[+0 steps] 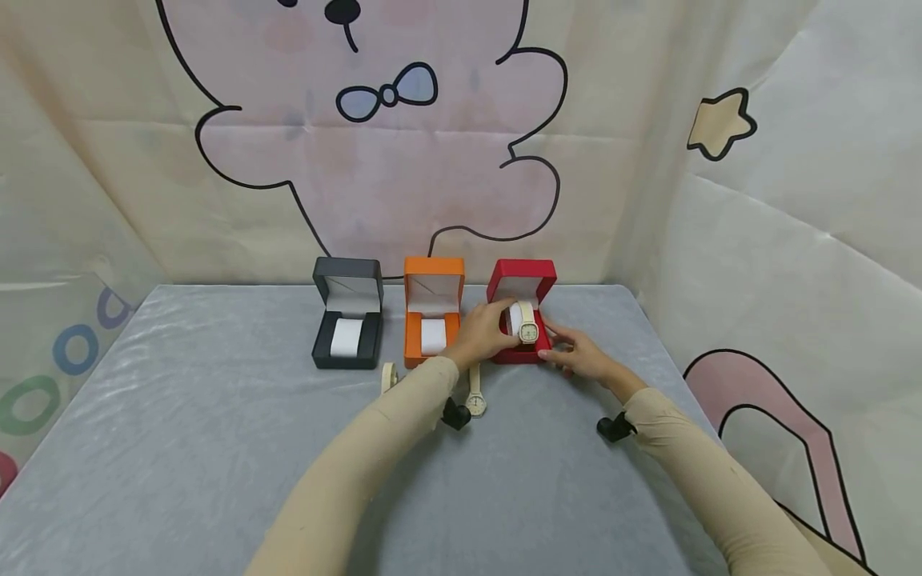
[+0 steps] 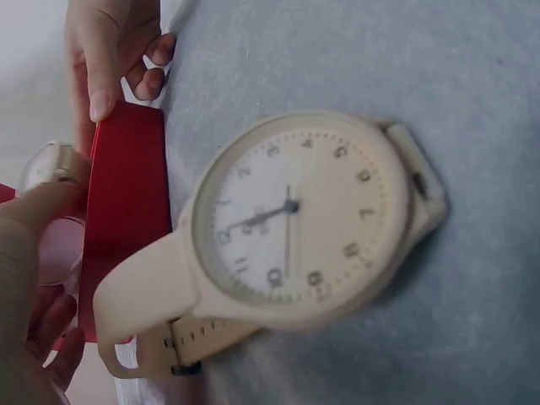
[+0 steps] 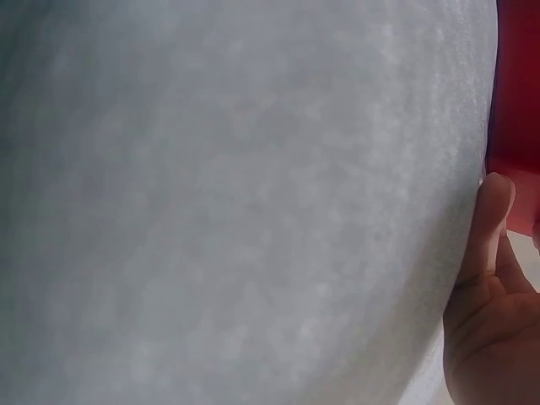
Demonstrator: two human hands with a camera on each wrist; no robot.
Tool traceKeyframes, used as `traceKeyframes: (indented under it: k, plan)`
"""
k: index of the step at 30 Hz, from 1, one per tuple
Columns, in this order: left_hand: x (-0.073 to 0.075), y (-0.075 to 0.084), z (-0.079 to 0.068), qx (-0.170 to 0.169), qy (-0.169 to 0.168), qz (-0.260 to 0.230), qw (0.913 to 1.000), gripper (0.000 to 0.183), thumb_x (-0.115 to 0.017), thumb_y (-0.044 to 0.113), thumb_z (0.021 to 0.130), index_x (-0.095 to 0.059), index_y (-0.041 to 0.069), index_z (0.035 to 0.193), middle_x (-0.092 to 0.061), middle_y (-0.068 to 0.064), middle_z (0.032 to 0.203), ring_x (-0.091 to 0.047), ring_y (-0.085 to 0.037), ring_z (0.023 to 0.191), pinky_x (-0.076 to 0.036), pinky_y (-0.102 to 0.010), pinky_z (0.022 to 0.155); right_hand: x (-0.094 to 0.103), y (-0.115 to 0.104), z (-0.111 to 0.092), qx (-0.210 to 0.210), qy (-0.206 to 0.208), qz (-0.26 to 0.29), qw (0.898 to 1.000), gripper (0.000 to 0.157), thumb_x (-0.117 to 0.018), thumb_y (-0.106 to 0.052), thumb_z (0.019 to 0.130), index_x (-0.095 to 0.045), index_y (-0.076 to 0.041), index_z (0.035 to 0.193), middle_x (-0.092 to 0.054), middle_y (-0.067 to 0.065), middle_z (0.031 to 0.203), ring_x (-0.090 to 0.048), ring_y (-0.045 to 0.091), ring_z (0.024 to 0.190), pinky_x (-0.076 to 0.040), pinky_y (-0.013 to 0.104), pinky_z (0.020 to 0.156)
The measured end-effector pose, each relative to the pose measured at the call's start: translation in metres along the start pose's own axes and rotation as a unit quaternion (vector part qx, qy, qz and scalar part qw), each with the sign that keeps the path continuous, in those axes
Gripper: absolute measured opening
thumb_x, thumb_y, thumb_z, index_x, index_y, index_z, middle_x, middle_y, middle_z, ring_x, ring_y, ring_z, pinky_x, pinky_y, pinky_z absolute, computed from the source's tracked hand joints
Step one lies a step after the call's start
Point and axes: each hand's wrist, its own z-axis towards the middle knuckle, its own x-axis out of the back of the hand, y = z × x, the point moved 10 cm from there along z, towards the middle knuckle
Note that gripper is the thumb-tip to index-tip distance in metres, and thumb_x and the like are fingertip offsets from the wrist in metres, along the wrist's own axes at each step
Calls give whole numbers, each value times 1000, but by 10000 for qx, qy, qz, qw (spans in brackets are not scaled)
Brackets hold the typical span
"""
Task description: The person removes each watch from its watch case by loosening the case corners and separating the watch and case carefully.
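The red watch box [image 1: 524, 270] stands with its lid up at the back of the table. My left hand [image 1: 479, 332] grips a cream watch [image 1: 528, 326] wrapped on a white cushion [image 1: 515, 318], over the box's lower part. Thumb and fingers sit at the cushion's left side and top. My right hand [image 1: 582, 357] holds the box by its right front corner, thumb at the front and fingers along the side. In the left wrist view, another cream watch [image 2: 295, 219] with a round dial lies close to the camera, in front of the red box.
A black watch box [image 1: 370, 344] and an orange watch box [image 1: 414, 336], both lid up with white cushions, stand left of the red one. Another watch [image 1: 389, 376] lies partly behind my left sleeve. A printed curtain [image 1: 612, 200] hangs behind the table.
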Motion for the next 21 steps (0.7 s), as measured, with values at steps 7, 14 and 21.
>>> traceKeyframes:
  k: [7,14,21]
  plan:
    - [6,1,-3,-126,73,-103,9998,71,-80,34,86,-51,17,148,-62,-1,142,-60,-20,120,-49,-40,108,-3,-3,3,105,-26,-9,9999,79,-68,-24,98,-22,-20,162,-52,25,129,-57,21,79,-53,31,62]
    - [18,6,-11,-131,109,-195,9997,70,-80,36,86,-52,18,148,-60,-1,144,-58,-19,123,-50,-42,108,-2,-1,5,153,-5,-59,9999,79,-67,-24,98,-21,-19,163,-51,27,132,-58,22,81,-54,31,63]
    - [31,14,-24,-175,94,-99,9998,70,-79,40,85,-52,22,148,-61,0,142,-59,-20,122,-53,-41,103,-2,5,5,-70,-2,-184,9998,81,-67,-29,98,-19,-21,163,-49,25,131,-58,22,84,-54,31,65]
